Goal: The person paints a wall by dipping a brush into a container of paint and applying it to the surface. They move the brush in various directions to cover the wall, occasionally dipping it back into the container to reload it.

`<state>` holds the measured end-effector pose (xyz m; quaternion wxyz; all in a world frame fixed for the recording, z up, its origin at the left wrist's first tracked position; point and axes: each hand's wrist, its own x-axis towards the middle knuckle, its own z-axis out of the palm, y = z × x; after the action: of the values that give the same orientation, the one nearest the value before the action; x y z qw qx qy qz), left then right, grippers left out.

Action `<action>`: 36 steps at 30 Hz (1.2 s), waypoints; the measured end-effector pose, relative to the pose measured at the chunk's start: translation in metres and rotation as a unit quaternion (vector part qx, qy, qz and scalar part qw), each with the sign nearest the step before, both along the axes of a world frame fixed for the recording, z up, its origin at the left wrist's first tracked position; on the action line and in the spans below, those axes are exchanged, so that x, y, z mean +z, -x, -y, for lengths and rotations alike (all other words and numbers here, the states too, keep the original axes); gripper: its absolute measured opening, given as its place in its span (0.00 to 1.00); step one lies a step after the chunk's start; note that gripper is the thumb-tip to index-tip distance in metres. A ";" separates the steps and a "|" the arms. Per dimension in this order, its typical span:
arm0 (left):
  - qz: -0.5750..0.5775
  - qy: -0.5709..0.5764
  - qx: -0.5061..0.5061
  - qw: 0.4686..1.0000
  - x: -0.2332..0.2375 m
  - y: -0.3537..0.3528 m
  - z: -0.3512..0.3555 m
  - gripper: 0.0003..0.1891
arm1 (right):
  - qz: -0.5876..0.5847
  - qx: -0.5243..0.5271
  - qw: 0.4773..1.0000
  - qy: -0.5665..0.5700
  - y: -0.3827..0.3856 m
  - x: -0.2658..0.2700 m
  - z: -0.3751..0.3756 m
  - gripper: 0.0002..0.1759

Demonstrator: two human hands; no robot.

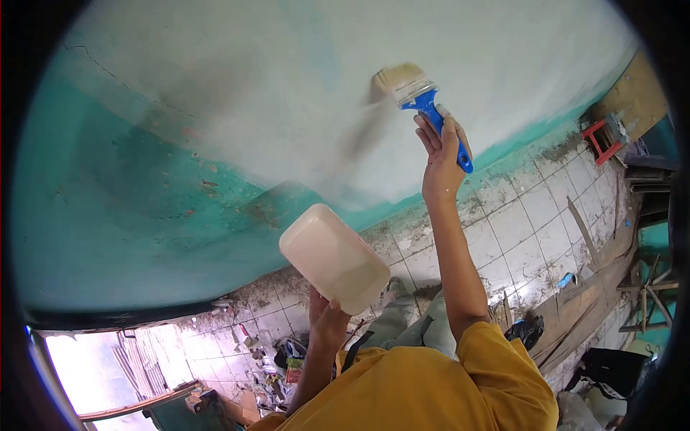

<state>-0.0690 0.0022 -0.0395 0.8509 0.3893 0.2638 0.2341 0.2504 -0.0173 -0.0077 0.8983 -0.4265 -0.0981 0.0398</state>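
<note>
A wide paintbrush (428, 111) with a blue handle is gripped in my right hand (445, 161), fingers wrapped round the handle. Its pale bristles meet the wall (287, 93), where whitish paint covers the upper part and green shows lower down. My left hand (328, 316) holds a pale rectangular plastic container (334, 255) by its near end, thumb at the rim. The container is below and left of the brush, in front of the green lower wall.
Dirty white floor tiles (528, 215) run along the wall's foot. Wooden boards (589, 302) lie at the right, with a red stool-like frame (602, 141) farther off. Litter (266, 359) is scattered at lower left near a bright doorway (93, 373). A crack (108, 72) marks the wall.
</note>
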 end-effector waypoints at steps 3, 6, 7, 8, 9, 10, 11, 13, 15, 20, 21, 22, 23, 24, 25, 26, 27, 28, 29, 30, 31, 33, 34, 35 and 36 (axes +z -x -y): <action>0.003 0.025 0.002 1.000 0.004 0.001 -0.001 0.42 | -0.027 0.015 0.998 -0.046 0.001 -0.039 -0.005 0.26; 0.000 0.052 0.010 0.999 0.006 0.003 -0.002 0.42 | -0.108 0.013 0.994 0.013 0.017 -0.131 -0.014 0.28; -0.009 0.052 0.016 0.998 0.006 0.004 -0.002 0.42 | -0.138 0.010 0.990 0.038 0.024 -0.158 -0.014 0.28; -0.010 0.052 0.015 0.998 0.005 0.005 -0.002 0.42 | -0.138 0.009 0.990 0.038 0.028 -0.180 -0.013 0.28; -0.010 0.054 0.015 0.998 0.002 0.006 -0.002 0.42 | -0.168 0.008 0.983 0.075 0.034 -0.189 -0.011 0.27; -0.009 0.055 0.014 0.998 0.001 0.006 -0.003 0.42 | -0.196 0.006 0.974 0.111 0.035 -0.196 -0.010 0.27; -0.008 0.055 0.013 0.998 0.001 0.005 -0.004 0.42 | -0.202 0.005 0.971 0.127 0.033 -0.202 -0.011 0.26; -0.011 0.048 0.014 0.999 0.006 0.005 -0.003 0.43 | -0.177 -0.002 0.977 0.116 0.027 -0.164 -0.013 0.25; -0.005 0.028 0.014 0.999 0.002 0.003 -0.002 0.41 | -0.124 -0.008 0.988 0.096 0.018 -0.097 -0.018 0.24; 0.004 0.007 0.009 1.000 -0.003 0.005 -0.001 0.40 | -0.036 -0.002 0.999 -0.014 0.015 -0.008 -0.008 0.23; 0.002 0.005 0.009 1.000 -0.003 0.005 -0.001 0.40 | -0.031 -0.002 0.999 -0.034 0.015 -0.011 -0.009 0.24; -0.001 0.002 0.009 1.000 -0.004 0.005 -0.001 0.39 | -0.027 -0.003 0.998 -0.055 0.016 -0.016 -0.010 0.24; -0.002 0.001 0.009 1.000 -0.002 0.006 -0.001 0.39 | -0.028 -0.003 0.998 -0.056 0.016 -0.031 -0.012 0.24; -0.004 0.002 0.011 1.000 0.000 0.005 0.000 0.39 | -0.060 0.004 0.998 -0.033 0.018 -0.057 -0.015 0.24; -0.005 0.002 0.013 1.000 0.001 0.005 0.000 0.39 | -0.091 0.012 0.996 -0.010 0.019 -0.086 -0.018 0.24; -0.005 0.000 0.013 1.000 0.001 0.006 -0.002 0.39 | -0.107 0.005 0.994 0.016 0.022 -0.118 -0.019 0.24; -0.001 0.031 0.014 0.999 0.001 0.007 -0.003 0.40 | -0.123 -0.003 0.991 0.043 0.026 -0.150 -0.019 0.24; 0.004 0.061 0.015 0.998 0.001 0.009 -0.004 0.41 | -0.124 -0.003 0.991 0.042 0.030 -0.177 -0.018 0.24; 0.003 0.061 0.014 0.998 0.002 0.009 -0.004 0.41 | -0.157 -0.003 0.984 0.082 0.032 -0.202 -0.017 0.23; -0.006 0.062 0.019 0.998 0.002 0.010 -0.003 0.41 | -0.190 -0.004 0.974 0.122 0.036 -0.208 -0.014 0.23; -0.015 0.063 0.023 0.998 0.003 0.009 -0.003 0.41 | -0.178 -0.002 0.969 0.170 0.036 -0.214 -0.012 0.22; -0.014 0.061 0.022 0.998 0.004 0.009 -0.003 0.41 | -0.172 0.000 0.973 0.152 0.033 -0.179 -0.017 0.22; -0.013 0.060 0.021 0.998 0.004 0.009 -0.003 0.40 | -0.166 0.001 0.977 0.135 0.031 -0.150 -0.020 0.21; -0.014 0.061 0.021 0.998 0.004 0.009 -0.002 0.40 | -0.149 0.005 0.981 0.121 0.027 -0.117 -0.023 0.21; -0.019 0.037 0.019 0.999 0.003 0.009 -0.001 0.40 | -0.133 0.007 0.985 0.108 0.024 -0.085 -0.023 0.21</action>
<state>-0.0784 0.0036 -0.0363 0.8551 0.3564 0.2958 0.2330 0.2261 0.0055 -0.0927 0.8516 -0.5113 0.0242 0.1133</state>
